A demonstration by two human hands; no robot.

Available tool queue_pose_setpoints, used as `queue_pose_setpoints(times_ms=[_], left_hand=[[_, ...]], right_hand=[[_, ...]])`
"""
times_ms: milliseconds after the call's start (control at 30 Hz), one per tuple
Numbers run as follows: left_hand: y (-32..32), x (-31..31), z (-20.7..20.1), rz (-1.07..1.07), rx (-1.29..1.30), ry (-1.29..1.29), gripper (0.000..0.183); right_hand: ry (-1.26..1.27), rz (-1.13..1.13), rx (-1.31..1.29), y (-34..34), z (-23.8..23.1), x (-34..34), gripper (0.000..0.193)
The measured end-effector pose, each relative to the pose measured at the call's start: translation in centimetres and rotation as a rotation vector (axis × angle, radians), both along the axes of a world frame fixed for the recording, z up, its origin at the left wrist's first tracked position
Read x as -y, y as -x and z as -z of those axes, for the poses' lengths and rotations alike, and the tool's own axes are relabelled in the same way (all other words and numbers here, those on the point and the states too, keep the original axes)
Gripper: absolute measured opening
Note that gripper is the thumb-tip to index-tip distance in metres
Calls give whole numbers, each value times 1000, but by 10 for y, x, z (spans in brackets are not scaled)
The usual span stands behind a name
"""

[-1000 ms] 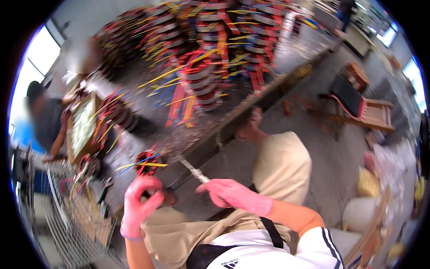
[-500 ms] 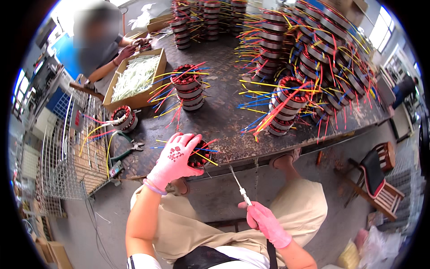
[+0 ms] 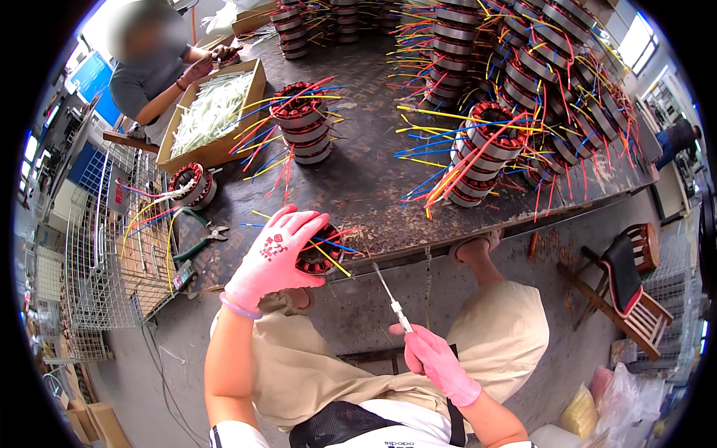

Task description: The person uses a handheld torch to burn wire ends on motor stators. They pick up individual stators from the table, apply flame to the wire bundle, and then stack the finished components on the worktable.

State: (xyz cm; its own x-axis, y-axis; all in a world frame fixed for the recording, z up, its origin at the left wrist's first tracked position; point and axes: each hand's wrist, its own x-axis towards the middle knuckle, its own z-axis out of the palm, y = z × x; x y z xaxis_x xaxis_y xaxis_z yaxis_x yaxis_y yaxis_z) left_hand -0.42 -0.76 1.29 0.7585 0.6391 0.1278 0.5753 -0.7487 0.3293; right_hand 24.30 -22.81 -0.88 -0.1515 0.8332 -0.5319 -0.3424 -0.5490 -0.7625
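Left pink-gloved hand (image 3: 275,255) moved onto the red-wound ring stator (image 3: 317,264) since a second ago, gripping it at the dark worn tabletop's (image 3: 358,160) near edge. Right pink-gloved hand (image 3: 442,366) grips slim white-handled metal rod (image 3: 396,307). Stator looks unfinished: coloured leads (image 3: 338,266) splayed loose.

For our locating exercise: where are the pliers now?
In the head view, the pliers lie at left on the table, just below a single coil, left of the gloved left hand.
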Motion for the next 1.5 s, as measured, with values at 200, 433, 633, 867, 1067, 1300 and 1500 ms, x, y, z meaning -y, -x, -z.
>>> queue_pose_setpoints(times_ms=[200,433,633,867,1067,1300,1500], left_hand=[[-2,3,-3,-28,-45,-39,101],[1,3,-7,-47,-78,-66,99],[3,4,-10,-50,-91,-103,99],[2,3,-4,-46,-56,-9,100],[1,0,-2,-47,-53,24,101],[0,6,-5,-64,-50,11,95],[-2,4,-5,-70,-73,15,96]], right_hand=[[-1,-47,2,-3,5,-3,43],[52,9,-58,-2,7,1,36],[73,-36,-7,-4,4,-1,36],[77,-36,-29,-2,6,-1,39],[56,-37,-2,-1,9,-1,37],[27,9,-52,5,17,0,35],[15,-40,16,1,7,-3,34]])
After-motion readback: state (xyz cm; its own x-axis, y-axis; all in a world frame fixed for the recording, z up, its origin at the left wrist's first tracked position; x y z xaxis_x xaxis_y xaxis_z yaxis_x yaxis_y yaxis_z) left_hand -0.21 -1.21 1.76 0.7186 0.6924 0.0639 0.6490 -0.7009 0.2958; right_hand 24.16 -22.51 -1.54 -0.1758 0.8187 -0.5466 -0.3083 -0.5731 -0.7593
